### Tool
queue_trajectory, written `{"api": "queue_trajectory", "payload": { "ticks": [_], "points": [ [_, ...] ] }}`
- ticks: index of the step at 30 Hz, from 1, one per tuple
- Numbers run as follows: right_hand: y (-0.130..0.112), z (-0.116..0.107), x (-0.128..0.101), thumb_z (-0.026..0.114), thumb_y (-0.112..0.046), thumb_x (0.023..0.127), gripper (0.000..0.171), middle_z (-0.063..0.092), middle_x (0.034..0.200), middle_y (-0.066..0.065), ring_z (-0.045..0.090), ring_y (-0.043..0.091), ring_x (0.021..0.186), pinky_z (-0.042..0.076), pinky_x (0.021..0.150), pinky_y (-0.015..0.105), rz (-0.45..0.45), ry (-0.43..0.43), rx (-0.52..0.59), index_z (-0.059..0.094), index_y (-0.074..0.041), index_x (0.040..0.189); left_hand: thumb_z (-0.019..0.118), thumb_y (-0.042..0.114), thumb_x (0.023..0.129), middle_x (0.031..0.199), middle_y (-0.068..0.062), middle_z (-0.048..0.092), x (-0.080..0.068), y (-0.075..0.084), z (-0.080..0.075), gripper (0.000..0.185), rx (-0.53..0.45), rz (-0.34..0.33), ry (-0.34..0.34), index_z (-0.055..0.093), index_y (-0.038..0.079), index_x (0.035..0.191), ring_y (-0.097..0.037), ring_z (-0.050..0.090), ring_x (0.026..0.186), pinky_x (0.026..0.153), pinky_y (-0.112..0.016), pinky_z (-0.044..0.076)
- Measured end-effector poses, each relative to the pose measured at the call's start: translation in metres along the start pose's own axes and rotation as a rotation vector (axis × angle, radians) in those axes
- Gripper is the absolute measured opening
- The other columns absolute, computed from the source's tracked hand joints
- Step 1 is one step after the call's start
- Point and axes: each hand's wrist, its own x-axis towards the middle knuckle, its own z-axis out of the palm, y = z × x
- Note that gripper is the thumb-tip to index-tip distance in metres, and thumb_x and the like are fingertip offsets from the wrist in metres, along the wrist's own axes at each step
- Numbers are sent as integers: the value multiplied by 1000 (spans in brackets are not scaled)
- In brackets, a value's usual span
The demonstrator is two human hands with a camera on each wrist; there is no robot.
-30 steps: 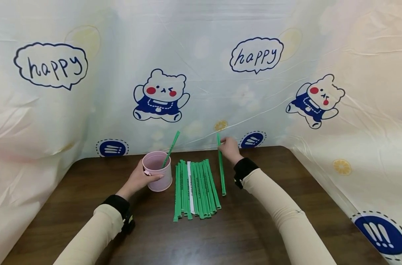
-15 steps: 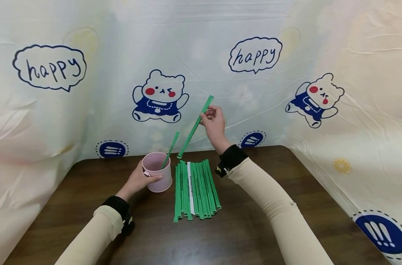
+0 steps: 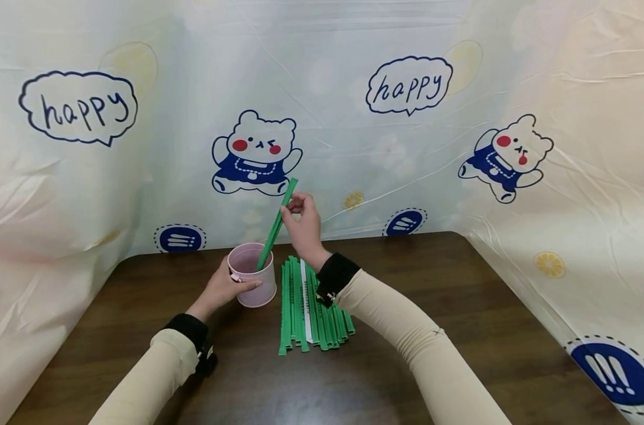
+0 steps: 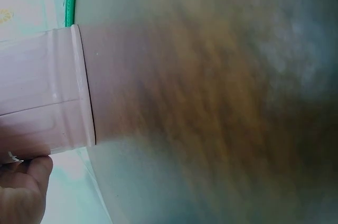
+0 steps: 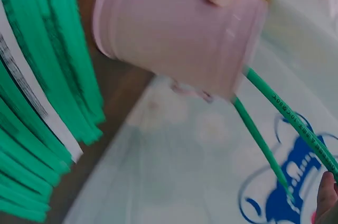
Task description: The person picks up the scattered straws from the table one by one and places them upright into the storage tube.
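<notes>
A pink pail (image 3: 258, 289) stands upright on the table, and my left hand (image 3: 222, 292) grips its near left side. Between thumb and fingers my right hand (image 3: 304, 227) pinches a long green wrapped straw (image 3: 273, 237). This straw slants down, its lower end inside the pail's mouth. Another green straw (image 5: 262, 140) leans out of the pail in the right wrist view; the head view barely separates the two. To the right of the pail lies a row of several green wrapped straws (image 3: 287, 319) with one white straw (image 3: 306, 307) among them. My right wrist covers part of that row.
The dark brown wooden table (image 3: 433, 283) carries everything. Behind it hangs a pale curtain (image 3: 332, 77) printed with bears and "happy" bubbles, close to the table's back edge. Black bands (image 3: 339, 275) circle both wrists.
My right hand lifted a green straw from the table right of the row, carried it left, and lowered its end into the pail. My left hand stayed on the pail.
</notes>
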Motion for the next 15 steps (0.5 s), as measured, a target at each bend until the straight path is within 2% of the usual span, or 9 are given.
{"api": "queue_trajectory", "payload": {
  "ticks": [6, 11, 15],
  "points": [
    [17, 11, -19, 57, -7, 104, 33, 59, 120, 24, 60, 36, 113, 52, 93, 34, 41, -36, -68, 48, 2, 134, 81, 26, 88, 153, -27, 41, 0, -3, 0, 96, -1, -1, -6, 20, 2, 158, -44, 44, 139, 114, -66, 40],
    [29, 16, -28, 59, -5, 102, 32, 61, 117, 24, 61, 35, 110, 53, 86, 28, 57, -15, -83, 49, 2, 132, 81, 25, 88, 152, -27, 42, -1, -3, 0, 95, -1, 2, -3, 21, 2, 158, -44, 45, 138, 114, -65, 40],
    [34, 18, -32, 59, -7, 103, 33, 60, 118, 24, 60, 36, 110, 54, 86, 30, 67, -22, -59, 48, 3, 133, 81, 25, 88, 153, -27, 41, 0, -2, 0, 96, -2, -6, -1, 20, 2, 158, -44, 45, 139, 115, -65, 40]
  ]
}}
